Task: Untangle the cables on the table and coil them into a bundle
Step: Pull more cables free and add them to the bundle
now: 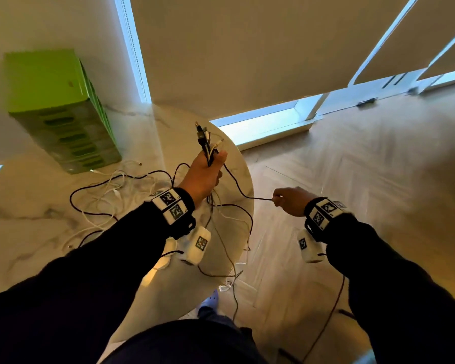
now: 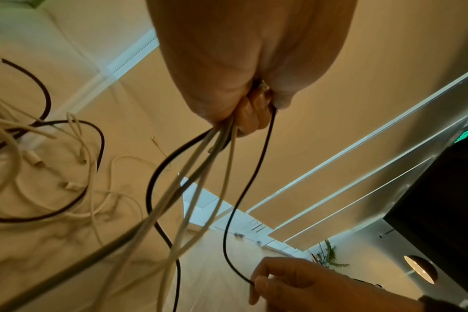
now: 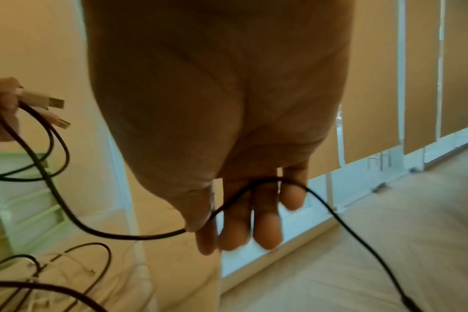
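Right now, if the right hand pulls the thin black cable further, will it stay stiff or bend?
Probably floppy: the thin black cable sags between the left hand and right hand. Likely light, pinched only.

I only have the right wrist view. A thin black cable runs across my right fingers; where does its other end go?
Observer: The thin black cable runs up into the left hand, which grips a bunch of cable ends above the table.
Operator: Is the cable taut?
Observer: No, in the left wrist view it sags in a curve between the hands.
Operator: Are other cables still loose?
Observer: Yes, white and black cables lie tangled on the table beside a green box.
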Demonstrator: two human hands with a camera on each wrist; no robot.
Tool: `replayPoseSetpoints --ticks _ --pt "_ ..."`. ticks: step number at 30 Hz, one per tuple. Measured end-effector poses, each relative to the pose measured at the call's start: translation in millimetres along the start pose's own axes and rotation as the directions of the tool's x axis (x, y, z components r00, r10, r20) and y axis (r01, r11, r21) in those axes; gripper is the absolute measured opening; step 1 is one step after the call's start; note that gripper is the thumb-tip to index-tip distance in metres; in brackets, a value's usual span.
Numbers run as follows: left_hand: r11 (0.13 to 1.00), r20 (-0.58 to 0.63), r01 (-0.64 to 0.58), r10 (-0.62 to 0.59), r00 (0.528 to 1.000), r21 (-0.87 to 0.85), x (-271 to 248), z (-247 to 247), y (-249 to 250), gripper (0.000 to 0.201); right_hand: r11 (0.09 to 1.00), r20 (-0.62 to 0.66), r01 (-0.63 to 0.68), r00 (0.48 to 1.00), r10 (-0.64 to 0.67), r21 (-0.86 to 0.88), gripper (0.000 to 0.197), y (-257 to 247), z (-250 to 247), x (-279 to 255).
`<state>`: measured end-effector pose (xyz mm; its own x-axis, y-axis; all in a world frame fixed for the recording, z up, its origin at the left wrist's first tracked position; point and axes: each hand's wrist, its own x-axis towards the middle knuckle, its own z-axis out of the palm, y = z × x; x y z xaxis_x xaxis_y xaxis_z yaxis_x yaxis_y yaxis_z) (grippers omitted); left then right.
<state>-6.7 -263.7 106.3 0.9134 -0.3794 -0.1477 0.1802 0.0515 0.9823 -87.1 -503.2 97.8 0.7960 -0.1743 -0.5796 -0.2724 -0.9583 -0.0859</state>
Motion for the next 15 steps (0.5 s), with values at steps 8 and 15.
replayPoseSetpoints --ticks 8,15 --pt "0.987 0.087 0.047 -0.060 0.994 0.154 -15 28 -26 0.025 0.775 0.039 0.323 0.912 -0.408 0.542 0.072 -49 26 -24" --pt "0.992 -0.006 0.122 -0.123 0.992 -0.013 -11 14 -32 0.035 0.802 -0.270 0.321 0.940 -0.207 0.503 0.024 -36 26 -15"
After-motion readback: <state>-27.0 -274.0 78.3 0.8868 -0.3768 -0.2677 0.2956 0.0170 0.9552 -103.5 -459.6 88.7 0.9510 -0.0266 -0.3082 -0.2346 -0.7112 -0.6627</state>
